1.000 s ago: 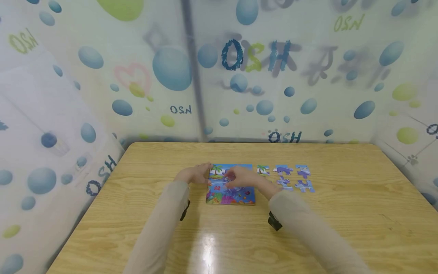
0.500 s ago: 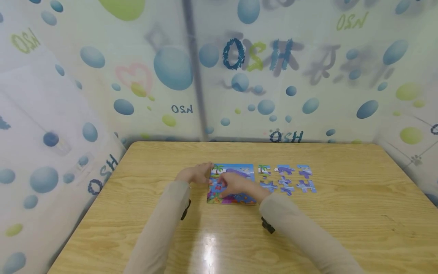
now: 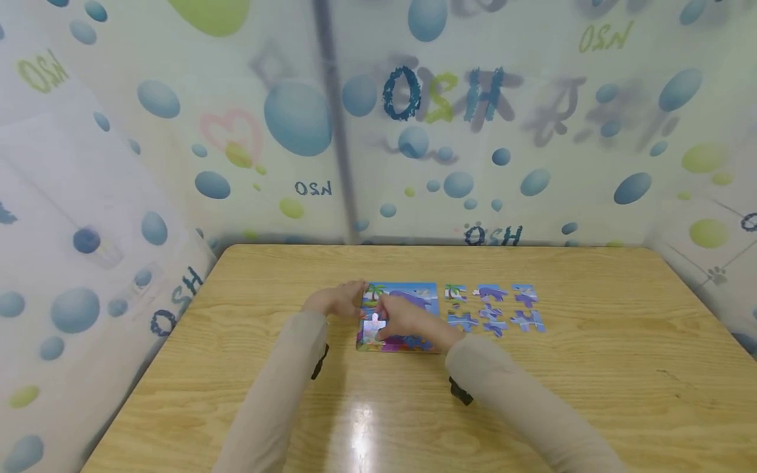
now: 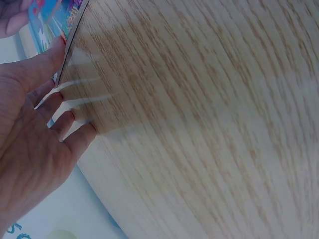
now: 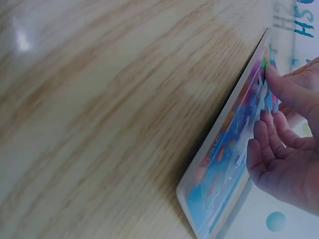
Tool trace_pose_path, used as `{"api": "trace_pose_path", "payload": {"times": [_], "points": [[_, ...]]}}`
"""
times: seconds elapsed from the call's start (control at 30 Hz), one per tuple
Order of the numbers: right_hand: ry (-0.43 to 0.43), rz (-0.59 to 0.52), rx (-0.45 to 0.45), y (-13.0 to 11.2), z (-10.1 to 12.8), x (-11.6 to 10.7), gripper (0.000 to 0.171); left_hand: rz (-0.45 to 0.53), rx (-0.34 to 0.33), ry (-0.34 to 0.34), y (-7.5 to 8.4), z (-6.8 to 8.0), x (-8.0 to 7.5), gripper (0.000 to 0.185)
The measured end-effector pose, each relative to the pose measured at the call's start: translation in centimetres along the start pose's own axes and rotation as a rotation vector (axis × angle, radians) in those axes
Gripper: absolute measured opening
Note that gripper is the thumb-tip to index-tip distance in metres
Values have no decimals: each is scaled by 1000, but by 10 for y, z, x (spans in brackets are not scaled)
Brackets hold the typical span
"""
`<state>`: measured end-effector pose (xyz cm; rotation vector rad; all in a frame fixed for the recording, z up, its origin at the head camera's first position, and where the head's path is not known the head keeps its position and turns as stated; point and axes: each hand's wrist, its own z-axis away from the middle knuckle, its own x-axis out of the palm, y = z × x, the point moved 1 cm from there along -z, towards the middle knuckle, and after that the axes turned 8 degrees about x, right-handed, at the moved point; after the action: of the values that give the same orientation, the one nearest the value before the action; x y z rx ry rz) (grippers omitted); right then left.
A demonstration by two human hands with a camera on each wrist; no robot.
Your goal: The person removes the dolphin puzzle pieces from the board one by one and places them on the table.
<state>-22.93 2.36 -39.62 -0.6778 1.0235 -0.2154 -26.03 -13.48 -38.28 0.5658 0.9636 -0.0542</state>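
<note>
Head view: right hand [image 3: 402, 318] pinches puzzle piece [image 3: 374, 326]; left hand [image 3: 338, 301] steadies board [image 3: 422, 341].

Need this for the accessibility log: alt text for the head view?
A person's right hand lifts a piece from a colourful puzzle board on a wooden table, while the left hand steadies the board's left edge. Loose puzzle pieces lie to its right.

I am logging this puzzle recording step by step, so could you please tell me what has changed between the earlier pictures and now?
The right hand moved from the upper middle of the puzzle board down toward its lower left, where a pale gap now shows beside its fingers. Whether it holds a piece cannot be told. The left hand stayed at the board's left edge, and the loose pieces on the table kept their places.
</note>
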Motion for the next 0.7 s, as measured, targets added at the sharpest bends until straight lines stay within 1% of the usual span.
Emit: {"api": "trace_pose_path", "payload": {"times": [0.07, 0.17, 0.23, 0.27, 0.37, 0.47, 0.5, 0.53, 0.6, 0.7], "points": [[7, -14, 0, -2, 1, -1, 38, 8, -9, -6, 0, 0, 0, 69], [17, -38, -24, -3, 3, -1, 35, 16, -10, -13, -2, -1, -1, 68], [25, -49, -40, -3, 4, -2, 33, 11, 1, -16, -3, -4, -1, 67], [30, -53, -47, -3, 4, -2, 32, -6, 23, -14, -7, -8, 0, 67], [35, -71, -61, -3, 5, -4, 29, -14, 24, -19, -8, -8, -1, 68], [18, -105, -65, -1, 6, -7, 26, -7, 17, -17, -6, -5, -1, 68], [8, -123, -72, -1, 6, -8, 25, 9, -1, -17, -1, -1, -2, 67], [-4, -140, -75, 0, 7, -10, 24, 11, -4, -14, 0, 0, -2, 67], [-38, -176, -90, 1, 8, -13, 23, 6, -3, -10, 1, 1, -2, 67], [-88, -224, -83, 4, 11, -20, 24, -3, -4, -6, 1, 1, -1, 67]]}}
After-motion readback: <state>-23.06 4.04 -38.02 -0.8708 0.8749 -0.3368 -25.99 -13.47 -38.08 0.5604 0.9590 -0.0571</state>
